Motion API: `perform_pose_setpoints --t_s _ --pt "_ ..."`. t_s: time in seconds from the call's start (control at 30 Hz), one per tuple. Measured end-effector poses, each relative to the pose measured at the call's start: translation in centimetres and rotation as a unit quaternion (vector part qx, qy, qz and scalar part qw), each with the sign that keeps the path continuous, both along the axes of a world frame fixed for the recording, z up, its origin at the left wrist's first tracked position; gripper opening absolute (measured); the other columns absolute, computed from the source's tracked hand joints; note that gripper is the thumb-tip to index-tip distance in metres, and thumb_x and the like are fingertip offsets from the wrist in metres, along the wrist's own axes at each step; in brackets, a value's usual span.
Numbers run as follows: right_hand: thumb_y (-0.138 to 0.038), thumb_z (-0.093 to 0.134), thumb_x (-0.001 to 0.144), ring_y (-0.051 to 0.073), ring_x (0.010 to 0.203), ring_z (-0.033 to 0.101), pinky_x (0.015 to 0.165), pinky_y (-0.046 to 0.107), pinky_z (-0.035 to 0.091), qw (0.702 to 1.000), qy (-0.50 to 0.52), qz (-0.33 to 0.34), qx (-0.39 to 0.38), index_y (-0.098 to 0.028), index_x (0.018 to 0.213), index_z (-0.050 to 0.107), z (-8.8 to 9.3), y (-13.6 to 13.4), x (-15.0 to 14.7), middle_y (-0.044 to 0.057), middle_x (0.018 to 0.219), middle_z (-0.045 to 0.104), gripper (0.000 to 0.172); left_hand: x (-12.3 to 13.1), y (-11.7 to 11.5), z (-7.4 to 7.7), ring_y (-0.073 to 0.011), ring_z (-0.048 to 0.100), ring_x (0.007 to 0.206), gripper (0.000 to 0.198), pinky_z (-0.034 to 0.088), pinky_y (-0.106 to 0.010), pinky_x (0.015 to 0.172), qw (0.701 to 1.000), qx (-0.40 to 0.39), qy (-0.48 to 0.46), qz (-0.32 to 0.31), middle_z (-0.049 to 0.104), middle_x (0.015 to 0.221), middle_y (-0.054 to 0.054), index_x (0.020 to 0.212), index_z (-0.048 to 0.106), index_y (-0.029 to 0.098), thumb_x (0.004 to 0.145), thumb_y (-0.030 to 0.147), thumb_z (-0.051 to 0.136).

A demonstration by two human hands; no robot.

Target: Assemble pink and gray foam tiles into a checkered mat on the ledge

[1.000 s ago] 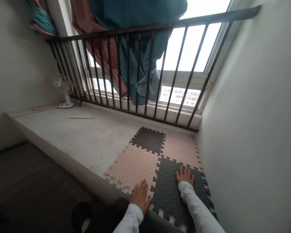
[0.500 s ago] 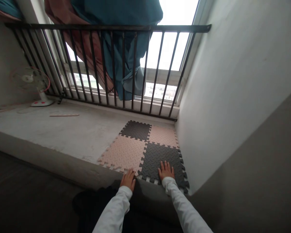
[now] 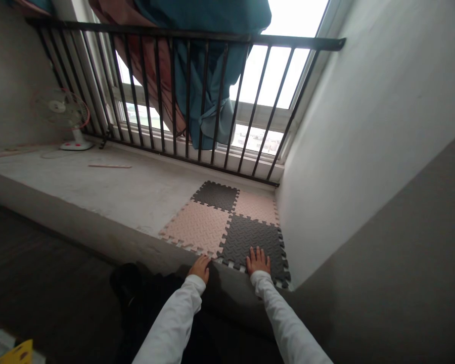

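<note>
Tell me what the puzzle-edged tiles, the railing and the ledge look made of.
Puzzle-edged tiles: probably matt foam, going by the interlocking tabs and embossed zigzag tread.
Railing: likely metal with a dark, painted-looking finish, given its slim, straight bars.
Ledge: perhaps bare concrete or plaster, dull, pale and blotchy; the look doesn't settle which.

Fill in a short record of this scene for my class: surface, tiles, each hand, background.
Surface: pale ledge
Tiles: four, two by two: near pink tile, near dark tile, far dark tile, far pink tile
Left hand: at the near pink tile's front edge; contact unclear
Right hand: fingers spread on the near dark tile
Background: dark railing before a window; fan toward the ledge's left end
</note>
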State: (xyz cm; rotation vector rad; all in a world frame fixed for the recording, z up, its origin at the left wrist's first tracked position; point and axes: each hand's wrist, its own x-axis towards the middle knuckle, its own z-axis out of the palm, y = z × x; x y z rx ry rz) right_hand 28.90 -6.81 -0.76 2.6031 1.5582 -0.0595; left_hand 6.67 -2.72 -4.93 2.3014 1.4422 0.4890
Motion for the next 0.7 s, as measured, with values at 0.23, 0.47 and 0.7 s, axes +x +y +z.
perform_pose_setpoints --t_s 0.23,0.47,0.7 --pt "-0.04 0.024 0.084 0.019 0.125 0.015 0.099 0.043 0.01 1.0 -0.014 0.008 0.015 -0.027 0.129 0.023 -0.2 -0.1 -0.1 0.003 0.138 0.02 0.048 0.5 -0.8 1.2 -0.0168 0.048 0.105 0.041 0.035 -0.033 0.096 1.0 -0.01 -0.005 0.016 0.056 0.111 -0.007 0.104 0.055 0.016 0.067 0.008 0.041" --pt "-0.039 0.026 0.083 0.019 0.125 0.016 0.1 0.043 0.01 1.0 -0.006 0.012 0.019 -0.026 0.129 0.023 0.4 -0.4 -0.4 0.005 0.137 0.021 0.048 1.4 -1.2 2.8 -0.0166 0.049 0.101 0.038 0.036 -0.03 0.093 0.999 -0.037 0.019 -0.013 0.057 0.107 -0.006 0.104 0.054 0.016 0.069 0.009 0.042" --pt "-0.042 0.024 0.083 0.021 0.126 0.014 0.1 0.045 0.01 1.0 0.004 0.022 0.021 -0.023 0.13 0.023 0.5 -0.5 -0.5 0.007 0.138 0.019 0.05 2.9 -2.2 2.9 -0.0167 0.049 0.1 0.036 0.036 -0.029 0.092 0.999 -0.016 0.024 -0.021 0.057 0.106 -0.007 0.101 0.056 0.014 0.069 0.008 0.042"
